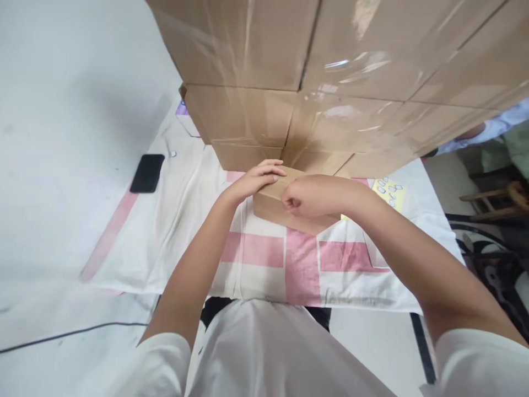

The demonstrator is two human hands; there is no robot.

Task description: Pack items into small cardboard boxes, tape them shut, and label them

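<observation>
A small closed cardboard box (268,205) lies on the cloth-covered table in front of me, turned at an angle. My left hand (265,175) rests on the box's top at its left end, fingers stretched out and slightly apart. Curled into a fist, my right hand (303,197) presses against the box's top and near edge. No object shows in that fist, though its fingertips are tucked out of sight. My right forearm covers the box's right end.
A tall stack of taped cardboard boxes (248,113) rises just behind. A black phone (147,173) lies at the left on the white-and-pink tablecloth (264,249). Patterned yellow paper (390,193) is at the right. Another person's sleeve (491,132) shows beyond the stack.
</observation>
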